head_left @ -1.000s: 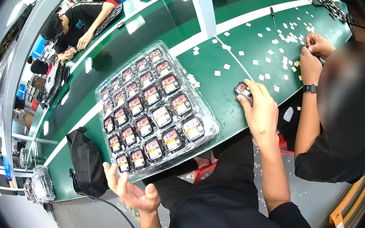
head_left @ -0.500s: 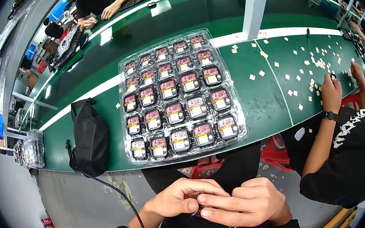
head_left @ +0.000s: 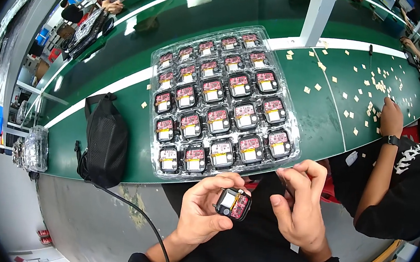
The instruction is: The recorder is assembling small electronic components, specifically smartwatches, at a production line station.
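In my left hand (head_left: 201,209) I hold a small square black device casing (head_left: 233,216) by its edges, between thumb and fingers. Its open face shows a red circuit board, a white block, yellow tape and a round metallic part. To the right is my right hand (head_left: 301,212), apart from the casing, with the thumb and index finger spread and the other fingers curled. A pale end of thin tweezers (head_left: 294,247) peeks out below its palm; the rest is hidden. Beyond my hands, a clear plastic tray (head_left: 291,139) holds rows of similar casings on the green table (head_left: 323,122).
A black mesh bag (head_left: 106,143) with a cable stands left of the tray. Small pale square pieces (head_left: 381,86) lie scattered at the right, near a co-worker's hand (head_left: 391,117). A grey post (head_left: 318,17) rises behind the tray. Another person's hands (head_left: 113,6) are at the far left.
My hands have moved apart, the right one going rightward and up. The casing, mostly hidden between them before, now shows its board in my left hand. The view has shifted.
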Motion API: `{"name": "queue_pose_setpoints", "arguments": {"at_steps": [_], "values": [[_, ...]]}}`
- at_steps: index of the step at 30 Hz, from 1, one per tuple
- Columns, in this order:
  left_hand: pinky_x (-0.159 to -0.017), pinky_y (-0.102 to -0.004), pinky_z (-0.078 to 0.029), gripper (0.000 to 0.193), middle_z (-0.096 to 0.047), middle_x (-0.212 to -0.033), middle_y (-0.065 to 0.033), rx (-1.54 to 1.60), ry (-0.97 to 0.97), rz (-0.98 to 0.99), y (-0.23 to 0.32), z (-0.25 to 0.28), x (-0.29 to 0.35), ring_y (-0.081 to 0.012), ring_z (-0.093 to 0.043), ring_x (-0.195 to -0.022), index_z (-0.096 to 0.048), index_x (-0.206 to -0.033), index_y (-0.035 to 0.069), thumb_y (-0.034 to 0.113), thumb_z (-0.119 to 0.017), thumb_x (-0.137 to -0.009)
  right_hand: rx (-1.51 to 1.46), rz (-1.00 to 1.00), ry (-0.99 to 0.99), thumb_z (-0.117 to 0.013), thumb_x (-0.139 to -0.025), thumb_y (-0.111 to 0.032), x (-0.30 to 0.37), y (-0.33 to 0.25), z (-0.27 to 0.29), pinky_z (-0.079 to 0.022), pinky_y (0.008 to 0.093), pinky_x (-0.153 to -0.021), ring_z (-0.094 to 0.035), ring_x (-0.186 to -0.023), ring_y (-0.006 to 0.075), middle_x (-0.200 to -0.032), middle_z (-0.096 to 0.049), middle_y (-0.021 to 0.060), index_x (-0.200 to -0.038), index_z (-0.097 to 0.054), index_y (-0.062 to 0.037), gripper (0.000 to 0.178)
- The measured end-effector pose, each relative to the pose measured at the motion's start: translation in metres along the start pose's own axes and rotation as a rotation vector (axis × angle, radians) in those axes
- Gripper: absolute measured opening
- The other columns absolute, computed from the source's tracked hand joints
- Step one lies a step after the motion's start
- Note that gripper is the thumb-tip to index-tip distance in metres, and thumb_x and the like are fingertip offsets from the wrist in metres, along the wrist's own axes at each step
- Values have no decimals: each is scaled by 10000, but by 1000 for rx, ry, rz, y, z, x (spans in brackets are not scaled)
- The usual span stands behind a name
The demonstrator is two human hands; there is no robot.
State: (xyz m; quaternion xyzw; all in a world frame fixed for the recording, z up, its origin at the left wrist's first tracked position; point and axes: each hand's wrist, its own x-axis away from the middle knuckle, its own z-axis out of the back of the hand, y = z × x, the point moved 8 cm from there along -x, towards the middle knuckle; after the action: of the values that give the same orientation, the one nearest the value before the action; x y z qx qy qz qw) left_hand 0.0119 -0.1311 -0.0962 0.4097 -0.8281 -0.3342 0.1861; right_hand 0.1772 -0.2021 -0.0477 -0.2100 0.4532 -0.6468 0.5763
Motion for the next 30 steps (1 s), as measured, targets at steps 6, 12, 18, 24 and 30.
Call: {"name": "queue_pose_setpoints", "arguments": {"at_steps": [6,12,18,24,30], "values": [[-1033,-417,-538,653,-571,-1289,-169,-93,42,-61,-1,0,2,-295,-625,-1194,-551,-1298,92,133,-917,-759,52,285,40,-801,-770,60,1,-23,-8,-553,338,-589,-664,-721,234,-959,-653,129,-1206,-676,17,456],[-1032,-413,-524,665,-588,-1265,-166,-165,71,-102,1,3,4,-293,-627,-1187,-558,-1291,88,150,-931,-745,245,429,176,-823,-744,31,8,-33,-7,-509,290,-538,-638,-641,195,-927,-709,115,-958,-700,16,248],[-1096,-388,-451,640,-576,-1343,-173,-140,-28,-91,-1,-1,4,-257,-563,-1276,-561,-1300,43,28,-901,-757,297,496,210,-803,-747,44,13,-32,-10,-471,285,-512,-621,-603,198,-920,-713,120,-986,-704,14,260],[-1080,-376,-462,637,-562,-1353,-175,-118,-19,-76,-1,2,6,-247,-556,-1276,-557,-1305,35,15,-892,-764,157,420,175,-810,-719,43,7,-23,-9,-493,294,-519,-624,-596,198,-891,-705,113,-966,-730,15,261],[-1078,-381,-467,637,-517,-1392,-178,-188,-59,-147,6,-2,4,-250,-553,-1275,-553,-1306,17,-8,-884,-762,-4,327,130,-815,-750,26,0,-12,-10,-499,305,-520,-636,-593,224,-861,-705,128,-955,-723,14,225]]}}
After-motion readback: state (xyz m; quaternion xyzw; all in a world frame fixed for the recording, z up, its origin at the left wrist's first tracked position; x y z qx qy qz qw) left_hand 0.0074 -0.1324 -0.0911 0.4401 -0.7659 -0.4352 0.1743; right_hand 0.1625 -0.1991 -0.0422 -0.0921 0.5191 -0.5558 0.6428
